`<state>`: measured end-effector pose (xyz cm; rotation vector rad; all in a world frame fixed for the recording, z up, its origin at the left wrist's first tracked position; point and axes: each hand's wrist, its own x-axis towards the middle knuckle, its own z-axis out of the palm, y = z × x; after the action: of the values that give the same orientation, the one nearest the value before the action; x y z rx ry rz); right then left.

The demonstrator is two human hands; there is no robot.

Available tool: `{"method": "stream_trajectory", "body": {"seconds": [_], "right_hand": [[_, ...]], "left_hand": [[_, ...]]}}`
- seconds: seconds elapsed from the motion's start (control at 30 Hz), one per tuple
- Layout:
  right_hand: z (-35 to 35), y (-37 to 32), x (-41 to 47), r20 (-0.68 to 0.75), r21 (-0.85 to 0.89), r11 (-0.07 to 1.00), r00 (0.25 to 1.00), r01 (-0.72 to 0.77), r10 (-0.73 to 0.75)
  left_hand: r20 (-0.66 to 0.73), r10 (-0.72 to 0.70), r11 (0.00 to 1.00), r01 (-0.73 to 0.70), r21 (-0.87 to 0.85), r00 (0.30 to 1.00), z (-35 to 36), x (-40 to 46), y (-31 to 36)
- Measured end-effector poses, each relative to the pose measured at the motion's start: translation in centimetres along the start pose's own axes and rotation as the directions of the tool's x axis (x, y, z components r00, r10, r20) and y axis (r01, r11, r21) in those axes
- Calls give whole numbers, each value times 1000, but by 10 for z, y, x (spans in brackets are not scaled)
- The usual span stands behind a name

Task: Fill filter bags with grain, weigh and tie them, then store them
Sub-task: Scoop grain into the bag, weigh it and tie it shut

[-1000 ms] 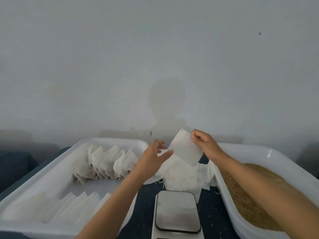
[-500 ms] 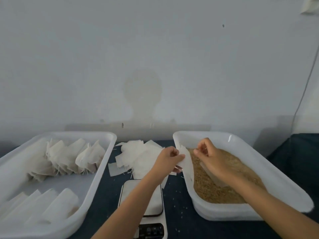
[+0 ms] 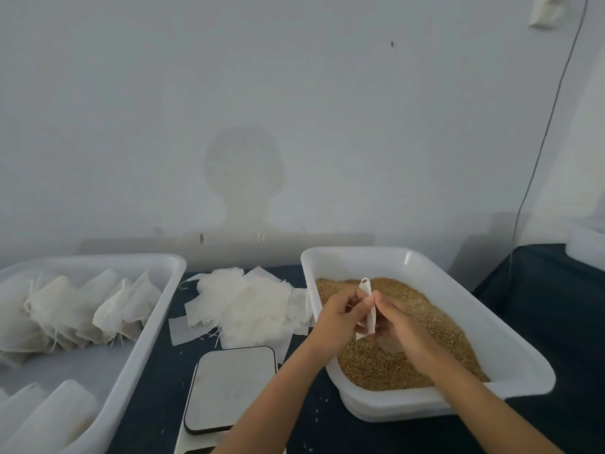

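Empty filter bag (image 3: pixel 369 306) pinched between left hand (image 3: pixel 340 314) and right hand (image 3: pixel 397 322), right of centre, above the grain (image 3: pixel 435 326). Thin, limp, easily torn. Grip at mouth edges.

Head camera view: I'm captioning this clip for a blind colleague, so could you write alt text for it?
Both hands, left hand and right hand, hold an empty filter bag over a white tub of grain. Loose empty bags and a scale lie in the middle, and a tray of filled bags stands on the left.
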<state>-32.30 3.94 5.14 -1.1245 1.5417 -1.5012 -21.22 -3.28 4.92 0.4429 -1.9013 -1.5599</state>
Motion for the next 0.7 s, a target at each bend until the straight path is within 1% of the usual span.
{"method": "stream_trajectory", "body": {"seconds": [0.13,0.2,0.3,0.37,0.43,0.57,0.7], "right_hand": [[1,-1,-2,32,-1,1000,999,-19,19],[1,0,-2,44,-30,999,999,-22,24],[2,-1,-3,-17,-56,997,999,-47,46],[2,-2,-3,-49,-53,997,998,-49,46],[3,-3,-5,-54,-34,998,997,-54,53],[3,-5,-7,-15,-26,999,999,-47,47],[2,-3,-7,3,-25,999,999,-34,35]], "left_hand": [[-38,-1,1000,2,15,999,2,0,-6],[-50,10,998,-7,62,999,2,0,-8],[-85,37,985,-22,169,996,3,0,-11],[-96,37,981,-18,191,995,4,1,-13],[-104,13,985,5,171,994,5,1,-13],[-97,-52,991,63,117,994,5,2,-12],[-61,-61,995,65,70,996,5,-1,-9]]}}
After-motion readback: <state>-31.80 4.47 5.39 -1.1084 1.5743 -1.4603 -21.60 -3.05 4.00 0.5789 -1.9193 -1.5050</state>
